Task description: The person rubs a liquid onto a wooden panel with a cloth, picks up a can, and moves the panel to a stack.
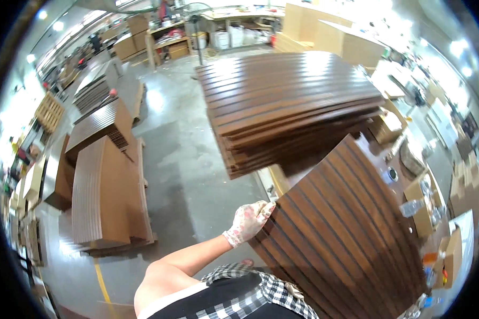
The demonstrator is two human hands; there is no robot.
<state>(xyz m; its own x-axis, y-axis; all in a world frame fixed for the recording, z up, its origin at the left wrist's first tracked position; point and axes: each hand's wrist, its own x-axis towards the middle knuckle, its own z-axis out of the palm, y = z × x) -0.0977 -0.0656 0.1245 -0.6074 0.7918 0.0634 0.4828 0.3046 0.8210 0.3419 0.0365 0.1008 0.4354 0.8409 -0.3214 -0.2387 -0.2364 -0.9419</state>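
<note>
Gloved fingers of the left hand (248,220) curl over the near left corner of a dark brown grooved wood panel (346,234), clamped on its edge. That slatted panel sits tilted in front of the person, its lower end close to the checked shirt (255,295) and its far end rising toward the bench on the right. A pale shape at the panel's lower edge may be the right hand (294,290), but the view is too poor there to tell whether it grips. This looks like the lifting or carrying step, one panel being handled on its own. Setting it down squarely would likely call for a firm hold on both edges and a level swing. Beyond it lies a tall stack of matching grooved panels (287,106). Across the concrete floor (186,175) to the left stand lighter brown ribbed panel stacks (109,191), with workbenches (223,24) at the far wall.
</note>
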